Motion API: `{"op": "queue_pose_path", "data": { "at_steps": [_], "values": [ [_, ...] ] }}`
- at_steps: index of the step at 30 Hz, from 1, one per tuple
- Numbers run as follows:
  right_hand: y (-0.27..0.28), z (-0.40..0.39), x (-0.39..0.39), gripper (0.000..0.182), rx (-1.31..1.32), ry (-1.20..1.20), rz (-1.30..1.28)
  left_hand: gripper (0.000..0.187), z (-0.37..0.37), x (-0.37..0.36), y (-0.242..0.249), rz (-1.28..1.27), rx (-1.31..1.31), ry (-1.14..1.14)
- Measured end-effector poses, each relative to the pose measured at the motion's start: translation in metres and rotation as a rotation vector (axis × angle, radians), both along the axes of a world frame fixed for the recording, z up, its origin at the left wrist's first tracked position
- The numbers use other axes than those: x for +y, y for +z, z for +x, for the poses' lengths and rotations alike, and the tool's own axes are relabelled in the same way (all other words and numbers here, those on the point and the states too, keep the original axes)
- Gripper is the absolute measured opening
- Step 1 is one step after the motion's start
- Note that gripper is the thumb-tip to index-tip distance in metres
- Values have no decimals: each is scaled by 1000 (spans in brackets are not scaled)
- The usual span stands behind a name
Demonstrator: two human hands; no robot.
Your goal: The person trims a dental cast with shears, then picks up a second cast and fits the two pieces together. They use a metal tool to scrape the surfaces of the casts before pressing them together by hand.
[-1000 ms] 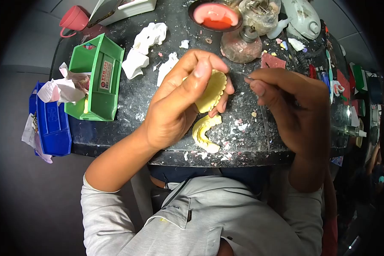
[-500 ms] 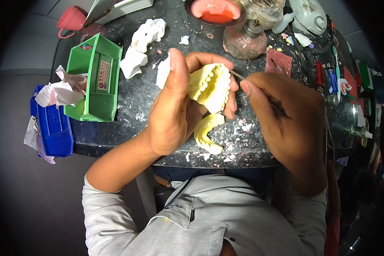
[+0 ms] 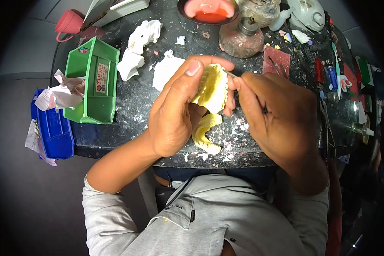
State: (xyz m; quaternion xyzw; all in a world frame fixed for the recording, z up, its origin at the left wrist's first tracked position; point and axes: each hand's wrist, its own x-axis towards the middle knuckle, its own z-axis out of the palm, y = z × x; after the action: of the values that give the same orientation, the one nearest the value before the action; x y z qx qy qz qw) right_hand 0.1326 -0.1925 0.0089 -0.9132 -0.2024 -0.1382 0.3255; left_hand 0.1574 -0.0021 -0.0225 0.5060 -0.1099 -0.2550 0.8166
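My left hand [image 3: 175, 106] is wrapped round a pale yellow plaster dental cast [image 3: 214, 91], its row of teeth facing right. The thumb lies across the cast's near left side, and the other fingers pass behind it. In a pinch, my right hand [image 3: 279, 113] holds a thin metal carving tool [image 3: 230, 74], whose tip meets the upper right edge of the cast. Most of the tool's handle is hidden inside the fist. Below the hands, a second, horseshoe-shaped yellow plaster cast [image 3: 205, 138] lies on the dark worktop among pale scraps.
On the left stand a green bin [image 3: 114, 81] and a blue bin [image 3: 57, 138] with crumpled paper. White tissue [image 3: 130, 66] lies beyond my left hand. A glass spirit burner [image 3: 242, 42], a bowl of red material [image 3: 211, 10] and a red wax sheet [image 3: 276, 57] are at the back.
The cast has turned a little in my left hand, and its thumb has come over it. My right hand has shifted slightly left, its tool still at the cast's edge.
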Motion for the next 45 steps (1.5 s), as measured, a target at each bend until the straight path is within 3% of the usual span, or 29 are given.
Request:
{"op": "queue_pose_path", "data": {
  "at_steps": [11,20,30,38,45],
  "values": [
    [1,-18,12,15,-165,-51,-274,63,0,3,5,156,-58,-46],
    [4,-19,12,21,-152,6,-391,61,0,5,9,239,-111,-80],
    [4,-14,5,14,-53,35,-304,62,3,4,7,212,-93,-91],
    [4,-11,3,9,-38,-39,-87,64,6,0,0,97,-27,-39],
    [3,-10,3,9,-8,-33,-104,65,5,-1,2,135,-41,-24]
  ]
}}
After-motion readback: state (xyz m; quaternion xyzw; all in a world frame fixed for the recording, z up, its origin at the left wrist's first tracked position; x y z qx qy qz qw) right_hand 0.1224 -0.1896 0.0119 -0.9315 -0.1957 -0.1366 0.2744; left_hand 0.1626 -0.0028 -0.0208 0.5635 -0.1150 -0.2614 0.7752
